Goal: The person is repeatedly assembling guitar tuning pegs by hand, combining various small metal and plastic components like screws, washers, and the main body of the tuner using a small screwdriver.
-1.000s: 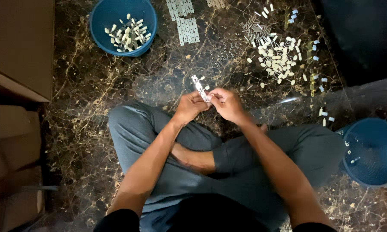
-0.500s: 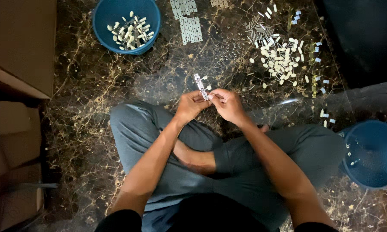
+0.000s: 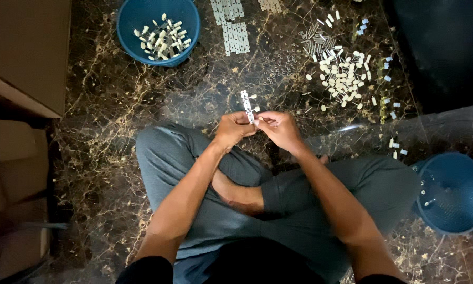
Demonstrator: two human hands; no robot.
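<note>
A person sits cross-legged on a dark marbled floor [image 3: 115, 131], seen from above. Both hands meet just in front of the knees. The left hand [image 3: 231, 129] and the right hand [image 3: 279, 129] are closed in a fingertip grip around the near end of a small white strip-shaped part [image 3: 247, 105]. The strip is held up off the floor, over the gap between the knees, likely so both hands can work on it close to the eyes.

The strip's long axis runs almost straight away from the person, tilted a little to the left. Its free end points away from the person; its near end is hidden between the fingertips. Small pale tabs stick out from its sides.

Supplies lie in an arc within arm's reach. A blue bowl [image 3: 129, 39] at the far left holds small whitish pieces. A heap of loose white parts [image 3: 341, 76] is spread on the floor at the far right. Flat perforated grey strips [image 3: 235, 37] lie between them. A second blue bowl [image 3: 457, 210], tipped on its side, sits by the right knee. Cardboard boxes [image 3: 21, 52] stand along the left.
</note>
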